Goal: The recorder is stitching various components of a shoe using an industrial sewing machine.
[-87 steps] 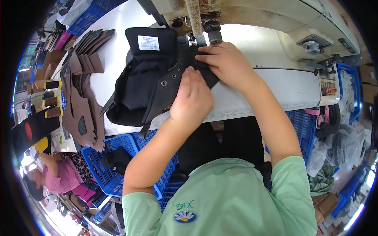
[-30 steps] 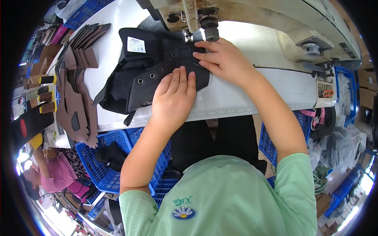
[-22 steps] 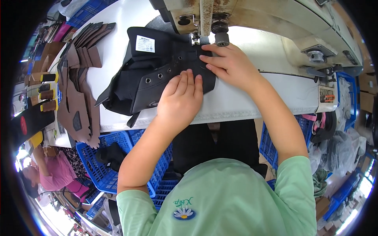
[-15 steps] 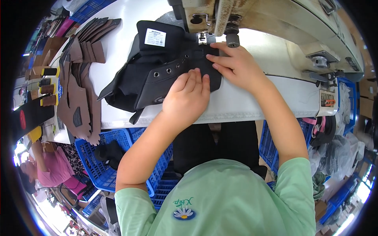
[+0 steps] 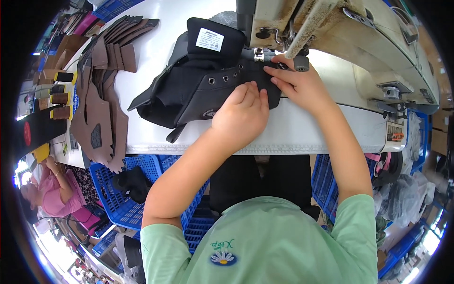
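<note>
A black shoe upper (image 5: 201, 97) with metal eyelets and a white label (image 5: 210, 39) on its tongue lies on the sewing machine bed. Its right end reaches close to the presser foot (image 5: 259, 55). Fingers curled and pressed together, my left hand (image 5: 242, 113) grips the upper's near side; its thumb is hidden. My right hand (image 5: 300, 85) rests on the right end beside the presser foot, fingers stretched and apart. Between two of those fingers shows a small black patch with light marks (image 5: 282, 66); I cannot tell whether it is loose or part of the upper.
Brown cut shoe pieces (image 5: 97, 123) lie stacked at the left, beside thread spools (image 5: 60, 99). The sewing machine arm (image 5: 369, 47) spans the right. Blue crates (image 5: 125, 208) stand below the table edge. A person in pink (image 5: 64, 189) sits at far left.
The whole view has shifted slightly. My hands stay on the upper in much the same places, and a small patch with light marks now shows between my right fingers. The person in pink has moved an arm.
</note>
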`<state>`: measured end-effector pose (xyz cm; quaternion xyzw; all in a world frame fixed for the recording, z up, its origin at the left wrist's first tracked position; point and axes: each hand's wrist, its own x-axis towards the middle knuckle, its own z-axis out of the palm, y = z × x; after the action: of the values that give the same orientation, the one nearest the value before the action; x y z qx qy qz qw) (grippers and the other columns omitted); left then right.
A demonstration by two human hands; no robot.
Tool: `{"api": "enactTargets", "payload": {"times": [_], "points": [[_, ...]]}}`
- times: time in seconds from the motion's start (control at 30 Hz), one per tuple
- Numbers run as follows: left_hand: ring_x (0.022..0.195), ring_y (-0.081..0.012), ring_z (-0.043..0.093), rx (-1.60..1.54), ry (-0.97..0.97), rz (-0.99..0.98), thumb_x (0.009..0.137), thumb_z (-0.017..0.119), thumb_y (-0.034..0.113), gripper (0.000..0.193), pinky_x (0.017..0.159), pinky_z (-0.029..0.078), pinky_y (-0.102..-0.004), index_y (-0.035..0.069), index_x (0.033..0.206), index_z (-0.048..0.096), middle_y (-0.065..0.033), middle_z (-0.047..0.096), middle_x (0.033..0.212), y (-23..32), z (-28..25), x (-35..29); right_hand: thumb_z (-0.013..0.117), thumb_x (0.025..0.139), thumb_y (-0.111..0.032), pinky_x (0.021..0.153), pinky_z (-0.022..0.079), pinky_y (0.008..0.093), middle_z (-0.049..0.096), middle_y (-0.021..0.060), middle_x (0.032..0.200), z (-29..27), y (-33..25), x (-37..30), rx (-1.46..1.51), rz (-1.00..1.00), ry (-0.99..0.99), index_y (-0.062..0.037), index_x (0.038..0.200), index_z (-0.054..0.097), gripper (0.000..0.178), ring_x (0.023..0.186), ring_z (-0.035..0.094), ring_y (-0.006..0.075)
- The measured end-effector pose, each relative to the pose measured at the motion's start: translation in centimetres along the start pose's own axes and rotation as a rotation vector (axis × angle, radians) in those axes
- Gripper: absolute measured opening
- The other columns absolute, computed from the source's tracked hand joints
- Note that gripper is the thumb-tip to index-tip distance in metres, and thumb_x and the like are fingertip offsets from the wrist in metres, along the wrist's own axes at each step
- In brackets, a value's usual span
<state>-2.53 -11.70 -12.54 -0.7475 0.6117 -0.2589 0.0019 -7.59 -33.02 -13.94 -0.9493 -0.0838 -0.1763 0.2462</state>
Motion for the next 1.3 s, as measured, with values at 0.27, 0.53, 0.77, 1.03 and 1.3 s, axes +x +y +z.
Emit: {"api": "enactTargets", "payload": {"times": [0.27,0.53,0.77,1.03,1.3], "points": [[0.098,-0.0247,0.068,0.002,0.036,0.012,0.074,0.062,0.014,0.032,0.095,0.048,-0.0339,-0.002,0.100,0.070,-0.0184,0.073,0.102,0.1,0.3,-0.1,0.073,0.082,-0.019,0.092,0.048,0.0422,0.070,0.0082,0.110,0.6,0.3,0.0,0.001,-0.030,0.102,-0.0132,0.104,0.076,0.023,0.105,0.062,0.0304],[0.099,-0.0265,0.067,-0.024,0.034,0.016,0.072,0.061,0.015,0.037,0.098,0.046,-0.0349,-0.004,0.103,0.069,-0.0199,0.072,0.103,-0.3,0.5,0.2,0.073,0.083,-0.021,0.087,0.049,0.0433,0.071,0.0090,0.101,0.9,0.9,0.2,-0.041,-0.006,0.104,-0.0153,0.106,0.075,0.024,0.100,0.063,0.0316],[0.099,-0.0267,0.066,-0.022,0.027,0.032,0.073,0.060,0.015,0.038,0.099,0.046,-0.0357,-0.005,0.104,0.069,-0.0215,0.071,0.104,-1.0,1.1,0.6,0.071,0.085,-0.015,0.075,0.050,0.0424,0.068,0.0139,0.089,1.4,1.1,0.6,0.056,0.015,0.147,-0.0123,0.109,0.074,0.024,0.082,0.063,0.0343],[0.099,-0.0253,0.067,-0.021,0.017,0.038,0.075,0.059,0.016,0.037,0.100,0.045,-0.0345,-0.004,0.105,0.069,-0.0201,0.071,0.106,-1.7,1.4,0.9,0.068,0.087,-0.011,0.073,0.050,0.0411,0.067,0.0135,0.085,1.5,1.2,0.5,0.022,0.076,0.102,-0.0119,0.115,0.072,0.028,0.081,0.065,0.0327],[0.099,-0.0240,0.067,-0.025,-0.013,0.046,0.074,0.059,0.017,0.038,0.100,0.045,-0.0338,-0.003,0.106,0.067,-0.0189,0.071,0.107,-2.3,1.5,1.0,0.067,0.087,-0.010,0.074,0.050,0.0420,0.067,0.0136,0.087,1.3,1.1,0.5,-0.010,0.052,0.095,-0.0133,0.116,0.071,0.030,0.083,0.064,0.0336]]}}
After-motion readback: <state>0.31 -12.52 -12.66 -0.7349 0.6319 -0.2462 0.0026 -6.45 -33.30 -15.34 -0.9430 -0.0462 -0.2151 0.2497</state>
